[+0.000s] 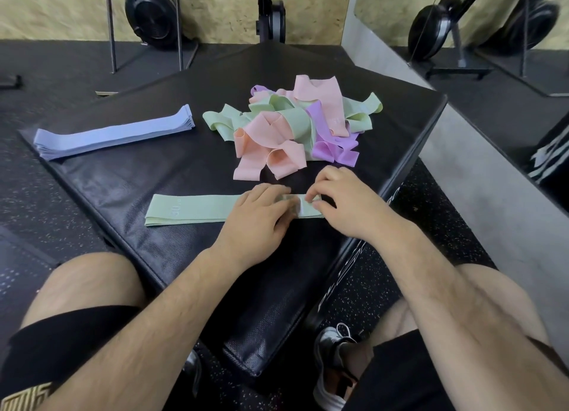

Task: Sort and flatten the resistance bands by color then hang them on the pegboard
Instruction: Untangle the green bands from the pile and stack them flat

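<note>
Fingertips [310, 198] of the right hand [348, 202] are pinching the right end of the green band [191, 211]. The left hand [261, 208] is pressing it with straight fingers, near on the black pad [123, 188]. Light and limp, it is likely wanting a hold at its ends.

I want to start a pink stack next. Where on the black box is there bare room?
Bare: the wide strip of black padded box between the blue stack and the flat green band. Crowded: the far side, where the tangled pile lies.
</note>
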{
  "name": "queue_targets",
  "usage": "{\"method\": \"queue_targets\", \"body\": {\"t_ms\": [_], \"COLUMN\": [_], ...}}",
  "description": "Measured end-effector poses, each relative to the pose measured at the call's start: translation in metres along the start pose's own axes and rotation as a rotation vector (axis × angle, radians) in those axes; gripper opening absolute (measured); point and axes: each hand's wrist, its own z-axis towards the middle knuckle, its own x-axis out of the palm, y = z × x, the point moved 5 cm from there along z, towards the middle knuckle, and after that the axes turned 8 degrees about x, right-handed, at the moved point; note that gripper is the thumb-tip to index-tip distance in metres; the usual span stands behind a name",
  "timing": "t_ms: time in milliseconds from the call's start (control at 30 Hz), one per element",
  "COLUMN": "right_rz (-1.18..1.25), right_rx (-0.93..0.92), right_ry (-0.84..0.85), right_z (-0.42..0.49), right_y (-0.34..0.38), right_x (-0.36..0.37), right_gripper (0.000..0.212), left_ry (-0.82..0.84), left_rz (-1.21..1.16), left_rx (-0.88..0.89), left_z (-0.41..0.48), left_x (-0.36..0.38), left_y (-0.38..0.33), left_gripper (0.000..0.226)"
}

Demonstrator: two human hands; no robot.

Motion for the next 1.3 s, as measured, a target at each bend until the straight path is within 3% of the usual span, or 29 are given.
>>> {"method": "queue_targets", "body": {"t_ms": [167, 367, 500, 633, 767, 1000, 1200, 1300], "right_rz": [-0.108, 0.014, 0.179, 0.264, 0.281, 0.272, 0.209, 0.198], "right_rx": [-0.023, -0.063, 0.002, 0.082, 0.158, 0.211, 0.186, 0.192], "right_ry": [-0.011, -0.149, -0.192, -0.215, -0.232, -0.250, -0.271, -0.264], "right_z": [0.000, 0.020, 0.047, 0.081, 0.106, 0.132, 0.147, 0.152], "right_y": [0.002, 0.021, 0.023, 0.019, 0.011, 0.006, 0.013, 0.013], "right_x": [0.000, -0.012, -0.018, -0.019, -0.017, -0.014, -0.009, -0.009], "right_gripper": [0.020, 0.024, 0.030, 0.032, 0.037, 0.037, 0.038, 0.040], "left_ry": [-0.014, -0.071, -0.127, -0.033, 0.046, -0.097, 0.050, 0.131], "left_rz": [0.012, -0.018, -0.028, 0.001, -0.006, 0.009, 0.089, 0.144], "left_rx": [-0.036, -0.103, -0.122, -0.145, -0.189, -0.241, -0.370, -0.382], "left_z": [0.001, 0.030, 0.063, 0.097, 0.127, 0.165, 0.191, 0.200], "left_x": [-0.005, -0.024, -0.040, -0.031, -0.020, -0.025, -0.025, -0.020], "left_y": [0.000, 0.011, 0.032, 0.053, 0.071, 0.109, 0.145, 0.153], "left_gripper": [0.028, 0.038, 0.040, 0.047, 0.033, 0.028, 0.037, 0.030]}}
